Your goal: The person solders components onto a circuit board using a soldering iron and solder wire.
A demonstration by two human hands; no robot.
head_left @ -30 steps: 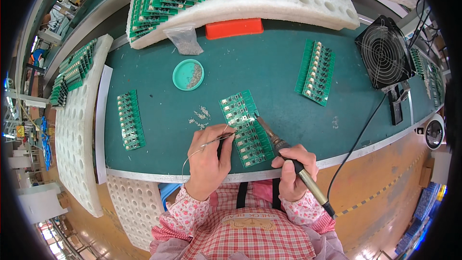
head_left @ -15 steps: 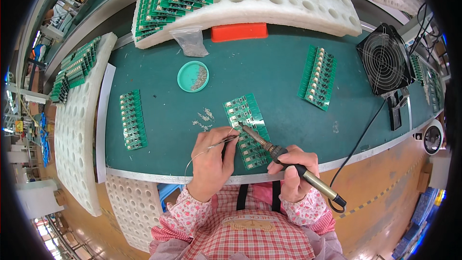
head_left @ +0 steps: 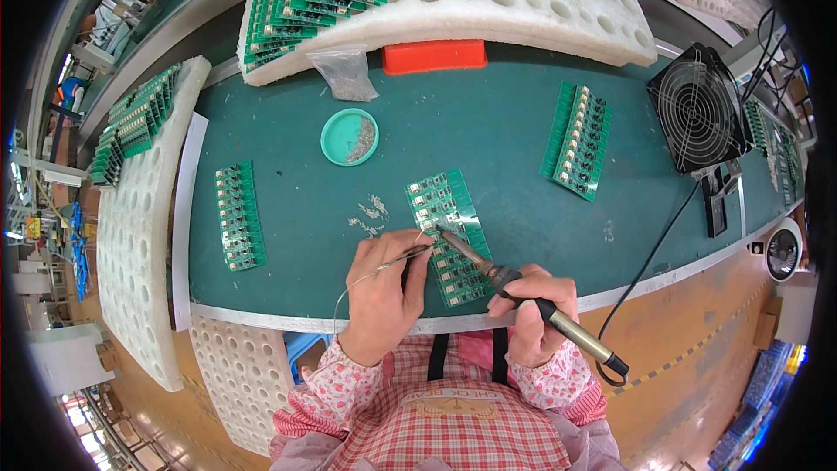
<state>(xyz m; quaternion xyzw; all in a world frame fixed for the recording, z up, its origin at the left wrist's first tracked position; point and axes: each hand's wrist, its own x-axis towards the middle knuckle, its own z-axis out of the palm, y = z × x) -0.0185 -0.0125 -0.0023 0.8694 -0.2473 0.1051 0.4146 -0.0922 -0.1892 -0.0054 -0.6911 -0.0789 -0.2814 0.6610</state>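
Observation:
A green circuit board panel [head_left: 471,214] with rows of small white parts lies on the bench in front of me. My right hand [head_left: 536,310] grips a soldering iron [head_left: 501,277], its hot tip touching or just above the panel's left-hand parts. Pinched in my left hand [head_left: 384,296] is a thin solder wire [head_left: 346,290], which loops down past the wrist. A slim dark metal tip, perhaps of tweezers, also shows between those fingers, close to the board. My fingers partly hide the board's left edge.
Loose small parts [head_left: 375,208] lie left of the board, below a round turquoise dish [head_left: 324,141]. Other panels lie left [head_left: 240,218] and right [head_left: 575,141]. White foam racks [head_left: 523,22], a red block [head_left: 434,57], a plastic bag [head_left: 347,74] and a black fan [head_left: 696,109] surround them.
The soldering iron's tip has shifted very slightly right along the board. My left hand and the solder wire stay almost in place.

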